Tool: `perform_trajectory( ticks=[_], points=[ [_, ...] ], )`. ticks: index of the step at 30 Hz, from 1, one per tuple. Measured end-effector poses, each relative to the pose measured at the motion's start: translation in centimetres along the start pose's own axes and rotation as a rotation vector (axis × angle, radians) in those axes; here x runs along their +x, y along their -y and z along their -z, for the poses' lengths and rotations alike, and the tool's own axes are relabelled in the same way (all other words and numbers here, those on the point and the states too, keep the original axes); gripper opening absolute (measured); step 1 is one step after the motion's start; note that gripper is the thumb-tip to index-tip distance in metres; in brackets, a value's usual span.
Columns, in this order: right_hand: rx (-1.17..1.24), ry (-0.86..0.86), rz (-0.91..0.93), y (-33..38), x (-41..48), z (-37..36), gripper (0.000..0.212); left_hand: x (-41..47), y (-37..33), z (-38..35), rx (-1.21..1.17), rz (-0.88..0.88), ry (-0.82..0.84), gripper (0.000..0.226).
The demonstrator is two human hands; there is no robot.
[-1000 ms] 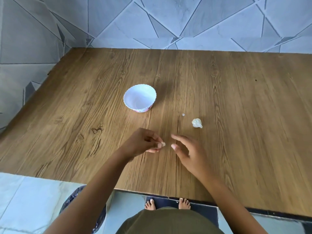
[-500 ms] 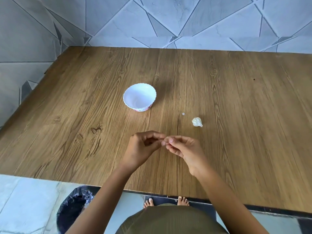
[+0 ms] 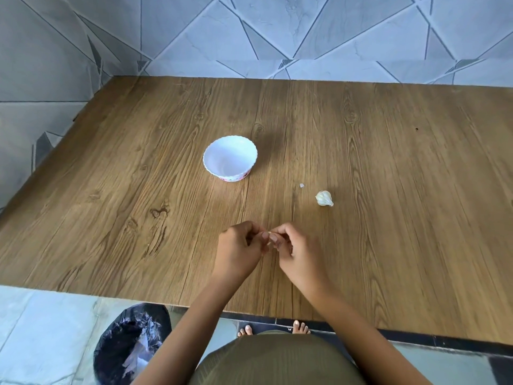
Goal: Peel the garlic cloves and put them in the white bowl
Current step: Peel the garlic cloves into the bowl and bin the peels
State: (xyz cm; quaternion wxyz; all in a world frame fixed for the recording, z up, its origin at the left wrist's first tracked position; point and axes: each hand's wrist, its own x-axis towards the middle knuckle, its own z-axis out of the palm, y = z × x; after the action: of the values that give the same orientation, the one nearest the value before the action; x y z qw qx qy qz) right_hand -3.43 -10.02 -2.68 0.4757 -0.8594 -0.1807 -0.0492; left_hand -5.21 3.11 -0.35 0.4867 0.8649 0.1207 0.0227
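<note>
Head view. A second ago the two hands were apart: the left alone pinched the clove and the right hung open beside it. Half a second ago they met. Now the left grip and right grip are knuckle to knuckle, sitting a little nearer the bench's front edge than before. Both are curled tight, thumbs and fingertips pinching the one clove between them. Only a pale sliver of it shows, held just above the wood, so I cannot tell how much skin is still on it. The bowl, bulb and scrap have not shifted.

The pink print round the bowl's foot is too small to read.

Counting: one white bowl with a scalloped rim, at 11 o'clock from the hands and well apart from them, nothing visible in it. One bulb of garlic lies at 1 o'clock from the hands and 4 o'clock from the bowl. One scrap of skin lies just beside the bulb at its 10 o'clock, not touching it. All three rest on the one wooden bench, which is backed by grey tiled wall. On the floor at 7 o'clock stands one bin with a black liner, and two bare feet peep out under the bench edge.
</note>
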Motion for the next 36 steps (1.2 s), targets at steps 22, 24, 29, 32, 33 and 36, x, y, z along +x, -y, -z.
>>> perform_trajectory(
  ticks=[22, 24, 29, 32, 33, 36],
  points=[
    [0.737, 0.172, -0.637, 0.2, 1.6, 1.6, 0.012, 1.0, -1.3, 1.5, 0.147, -0.37, 0.032, 0.004],
    [0.71, 0.162, -0.603, 0.2, 1.5, 1.6, 0.011, 1.0, -1.3, 1.3, 0.18, -0.355, 0.0, 0.005],
    [0.381, 0.145, -0.281, 0.5, 1.3, 1.2, 0.013, 1.2, -1.3, 1.4, 0.277, -0.298, 0.011, 0.007],
    [0.201, 0.13, -0.007, 0.2, 1.2, 1.5, 0.015, 1.6, -1.5, 2.2, 0.125, -0.149, 0.149, 0.009],
    [0.166, 0.123, 0.066, 0.1, 1.2, 1.5, 0.015, 1.9, -1.5, 2.4, 0.05, -0.074, 0.204, 0.009],
    [0.071, 0.1, 0.207, -0.3, 1.4, 1.4, 0.014, 2.1, -1.3, 2.7, -0.136, 0.104, 0.305, 0.013]
  ],
)
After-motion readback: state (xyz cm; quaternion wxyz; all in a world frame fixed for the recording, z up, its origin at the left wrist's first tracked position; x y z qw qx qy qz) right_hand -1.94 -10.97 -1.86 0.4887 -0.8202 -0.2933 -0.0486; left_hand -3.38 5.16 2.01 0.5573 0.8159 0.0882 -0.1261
